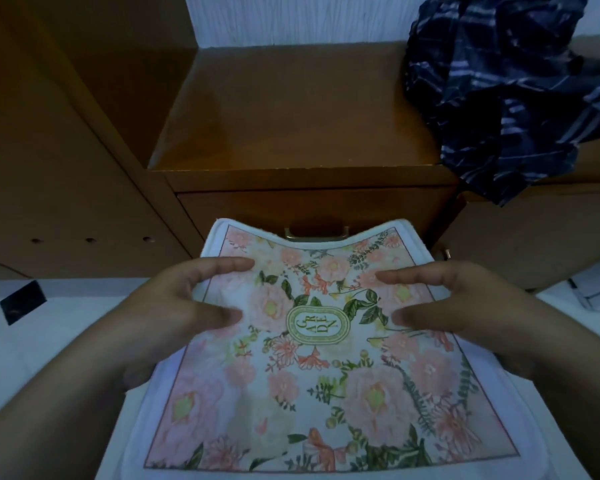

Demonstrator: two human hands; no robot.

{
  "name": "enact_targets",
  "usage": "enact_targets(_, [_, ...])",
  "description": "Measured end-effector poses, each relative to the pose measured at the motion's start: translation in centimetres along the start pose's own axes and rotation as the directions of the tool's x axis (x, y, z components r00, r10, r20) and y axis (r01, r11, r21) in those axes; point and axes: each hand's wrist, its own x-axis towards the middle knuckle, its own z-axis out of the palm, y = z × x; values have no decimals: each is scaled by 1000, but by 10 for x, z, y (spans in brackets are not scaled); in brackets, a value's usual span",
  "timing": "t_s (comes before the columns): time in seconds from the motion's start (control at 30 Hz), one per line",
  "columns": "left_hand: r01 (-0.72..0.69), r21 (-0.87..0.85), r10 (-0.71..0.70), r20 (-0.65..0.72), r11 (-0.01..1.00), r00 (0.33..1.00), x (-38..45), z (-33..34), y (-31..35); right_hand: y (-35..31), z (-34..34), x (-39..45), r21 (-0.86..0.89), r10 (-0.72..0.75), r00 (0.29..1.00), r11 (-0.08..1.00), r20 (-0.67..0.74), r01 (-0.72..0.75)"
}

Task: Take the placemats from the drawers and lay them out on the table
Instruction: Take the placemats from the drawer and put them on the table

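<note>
A floral placemat (pixel 312 382) with pink flowers, green leaves and a white border is held up in front of me, its far edge sagging in the middle. My left hand (pixel 187 303) grips its left edge, thumb on top and fingers partly underneath. My right hand (pixel 454 303) grips its right edge the same way. Behind the mat's far edge is a wooden drawer (pixel 257 206) with a metal handle (pixel 316 232); the drawer front looks closed.
A brown wooden cabinet top (pixel 284 109) lies above the drawer. A dark blue plaid cloth (pixel 506 88) hangs over its right end. A tall wooden panel (pixel 49 133) stands left. A dark flat object (pixel 23 301) lies on the pale floor at left.
</note>
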Motion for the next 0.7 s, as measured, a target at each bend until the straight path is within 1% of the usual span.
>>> enact_targets(0.07, [-9, -47, 10, 9, 999, 1000, -10, -2, 2, -1, 0, -9, -5, -42, 999, 999, -18, 42])
enact_targets(0.17, [-116, -43, 114, -65, 992, 991, -25, -3, 10, -11, -4, -26, -45, -150, 987, 988, -62, 147])
enact_targets(0.23, [-179, -59, 172, -107, 982, 979, -29, -4, 17, -23, -9, -34, -77, -254, 962, 966, -100, 247])
enact_targets(0.33, [-225, -113, 212, -113, 968, 971, -30, -5, 34, -44, -15, -38, -150, -375, 919, 923, -126, 356])
enact_targets(0.37, [-255, -112, 243, -116, 960, 963, -30, -5, 40, -49, -17, -38, -184, -397, 908, 910, -137, 370])
enact_targets(0.43, [-335, -55, 325, -141, 941, 935, -32, -2, 53, -59, -18, -38, -276, -446, 882, 876, -153, 395])
enact_targets(0.5, [-377, -25, 367, -175, 926, 914, -31, 0, 65, -69, -19, -35, -297, -482, 860, 857, -166, 422])
enact_targets(0.53, [-366, -37, 354, -186, 930, 917, -27, -2, 69, -73, -20, -31, -253, -483, 858, 864, -174, 435])
enact_targets(0.6, [-303, -79, 285, -185, 950, 941, -12, -7, 73, -77, -22, -15, -151, -439, 878, 897, -192, 416])
enact_targets(0.63, [-269, -83, 251, -184, 959, 950, -4, -9, 74, -77, -21, -5, -138, -410, 891, 911, -196, 389])
enact_targets(0.7, [-219, -59, 205, -180, 974, 962, 11, -9, 74, -74, -18, 15, -171, -377, 907, 922, -190, 347])
